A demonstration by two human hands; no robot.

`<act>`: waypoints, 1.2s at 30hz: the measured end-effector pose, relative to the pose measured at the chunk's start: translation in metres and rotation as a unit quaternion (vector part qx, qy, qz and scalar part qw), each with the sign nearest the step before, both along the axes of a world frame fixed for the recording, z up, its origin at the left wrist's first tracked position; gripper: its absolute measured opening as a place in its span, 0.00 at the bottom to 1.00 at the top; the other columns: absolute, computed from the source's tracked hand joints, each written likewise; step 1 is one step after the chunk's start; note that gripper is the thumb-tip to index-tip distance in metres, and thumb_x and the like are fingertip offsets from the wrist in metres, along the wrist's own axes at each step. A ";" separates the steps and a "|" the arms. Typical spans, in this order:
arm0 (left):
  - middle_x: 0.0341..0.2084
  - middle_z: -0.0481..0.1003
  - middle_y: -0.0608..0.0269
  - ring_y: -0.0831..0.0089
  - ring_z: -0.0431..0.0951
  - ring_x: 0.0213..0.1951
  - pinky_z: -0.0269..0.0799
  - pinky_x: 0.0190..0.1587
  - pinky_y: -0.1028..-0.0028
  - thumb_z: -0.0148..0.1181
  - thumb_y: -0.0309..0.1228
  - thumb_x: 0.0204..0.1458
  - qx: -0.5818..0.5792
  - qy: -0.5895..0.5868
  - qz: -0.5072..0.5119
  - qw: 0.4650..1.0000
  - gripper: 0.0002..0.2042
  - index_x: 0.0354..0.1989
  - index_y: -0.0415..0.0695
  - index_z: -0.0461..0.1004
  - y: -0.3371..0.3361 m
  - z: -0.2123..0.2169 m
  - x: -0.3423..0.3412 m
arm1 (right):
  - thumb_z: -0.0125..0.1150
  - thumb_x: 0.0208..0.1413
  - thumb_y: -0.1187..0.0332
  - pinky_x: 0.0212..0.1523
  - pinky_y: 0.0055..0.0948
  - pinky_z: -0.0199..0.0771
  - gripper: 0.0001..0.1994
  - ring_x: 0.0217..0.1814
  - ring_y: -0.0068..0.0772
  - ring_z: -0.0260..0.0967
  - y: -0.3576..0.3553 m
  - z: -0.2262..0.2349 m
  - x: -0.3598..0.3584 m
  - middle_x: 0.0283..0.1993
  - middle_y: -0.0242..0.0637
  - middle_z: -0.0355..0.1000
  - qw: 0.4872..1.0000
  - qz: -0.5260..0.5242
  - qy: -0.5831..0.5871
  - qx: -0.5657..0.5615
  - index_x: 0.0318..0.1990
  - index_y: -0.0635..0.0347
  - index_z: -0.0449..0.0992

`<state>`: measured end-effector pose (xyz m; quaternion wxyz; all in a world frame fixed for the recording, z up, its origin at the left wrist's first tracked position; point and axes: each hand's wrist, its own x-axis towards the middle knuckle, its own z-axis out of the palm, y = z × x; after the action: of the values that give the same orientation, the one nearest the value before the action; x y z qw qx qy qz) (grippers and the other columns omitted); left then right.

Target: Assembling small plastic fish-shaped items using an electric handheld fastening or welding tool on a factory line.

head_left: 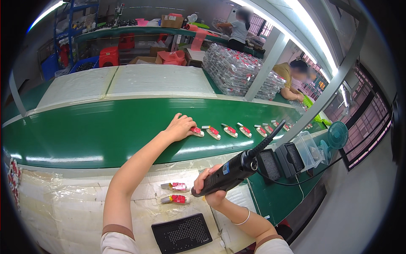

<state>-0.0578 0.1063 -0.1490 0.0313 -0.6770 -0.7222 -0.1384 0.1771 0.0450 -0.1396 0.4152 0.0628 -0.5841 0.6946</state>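
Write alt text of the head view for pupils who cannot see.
A person's left hand touches a red-and-white item, one of a row on a green surface; the right hand grips a black corded tool. Two similar items and a black tray lie nearer.

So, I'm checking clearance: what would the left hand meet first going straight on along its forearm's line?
Across the green belt, the left hand would probably reach the pale far edging; depth is unclear.

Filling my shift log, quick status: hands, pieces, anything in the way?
Left hand touching red-and-white piece on green belt. Right hand gripping black power tool. Two more pieces near black tray. Tool partly blocks view of belt edge.
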 end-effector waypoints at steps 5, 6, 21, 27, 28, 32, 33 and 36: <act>0.51 0.65 0.62 0.67 0.58 0.59 0.46 0.61 0.57 0.60 0.43 0.45 0.022 -0.011 -0.158 0.987 0.16 0.41 0.50 0.74 0.016 0.000 0.031 | 0.54 0.41 0.33 0.19 0.24 0.64 0.35 0.17 0.27 0.60 0.002 -0.001 0.001 0.20 0.35 0.60 1.000 0.006 0.000 0.002 0.43 0.53 0.54; 0.53 0.64 0.61 0.67 0.56 0.61 0.45 0.62 0.55 0.60 0.44 0.45 0.037 -0.014 -0.161 0.986 0.18 0.43 0.50 0.73 0.021 -0.004 0.035 | 0.54 0.42 0.33 0.19 0.24 0.64 0.35 0.17 0.27 0.60 0.002 -0.001 0.000 0.20 0.35 0.60 1.000 0.005 0.002 0.000 0.44 0.53 0.54; 0.43 0.69 0.58 0.63 0.68 0.48 0.62 0.51 0.69 0.60 0.41 0.46 0.020 -0.159 -0.144 0.976 0.16 0.37 0.42 0.74 0.037 -0.011 0.036 | 0.55 0.43 0.35 0.19 0.25 0.64 0.34 0.17 0.27 0.60 0.000 0.000 -0.003 0.20 0.36 0.60 1.000 0.014 0.016 -0.008 0.44 0.53 0.55; 0.43 0.69 0.56 0.62 0.70 0.45 0.67 0.48 0.69 0.64 0.36 0.42 0.088 -0.295 -0.121 0.944 0.14 0.34 0.41 0.75 -0.025 0.003 0.037 | 0.55 0.43 0.34 0.20 0.25 0.64 0.34 0.17 0.27 0.60 0.002 -0.004 0.000 0.20 0.36 0.61 1.000 0.018 0.016 -0.007 0.44 0.53 0.55; 0.42 0.69 0.56 0.61 0.69 0.47 0.65 0.49 0.69 0.64 0.35 0.41 0.099 -0.299 -0.115 0.942 0.13 0.34 0.42 0.75 -0.040 0.006 0.040 | 0.55 0.43 0.34 0.20 0.24 0.64 0.34 0.17 0.27 0.60 0.003 -0.005 0.001 0.20 0.36 0.61 1.000 0.014 0.012 -0.007 0.44 0.53 0.54; 0.43 0.69 0.56 0.61 0.69 0.47 0.65 0.50 0.68 0.63 0.35 0.41 0.091 -0.237 -0.095 0.963 0.13 0.34 0.42 0.75 -0.105 0.018 0.048 | 0.54 0.42 0.34 0.20 0.24 0.64 0.34 0.17 0.26 0.60 -0.001 -0.002 0.001 0.20 0.36 0.61 1.000 0.013 0.005 -0.020 0.44 0.53 0.54; 0.43 0.69 0.55 0.61 0.68 0.47 0.65 0.50 0.67 0.63 0.35 0.41 0.075 -0.225 -0.089 0.967 0.13 0.35 0.42 0.76 -0.115 0.019 0.050 | 0.54 0.42 0.34 0.20 0.24 0.65 0.34 0.17 0.26 0.60 0.001 -0.002 0.000 0.20 0.36 0.60 1.000 0.009 0.004 -0.010 0.43 0.53 0.54; 0.44 0.69 0.55 0.61 0.68 0.48 0.65 0.50 0.67 0.62 0.35 0.42 0.042 -0.201 -0.071 0.976 0.13 0.36 0.43 0.76 -0.137 0.021 0.057 | 0.53 0.43 0.33 0.20 0.24 0.65 0.34 0.17 0.26 0.60 0.001 -0.001 -0.001 0.20 0.35 0.60 1.000 0.005 0.000 0.003 0.43 0.53 0.54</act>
<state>-0.0006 -0.0302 -0.1277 -0.0966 -0.6830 -0.6573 -0.3036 0.1764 0.0464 -0.1403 0.4111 0.0669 -0.5861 0.6950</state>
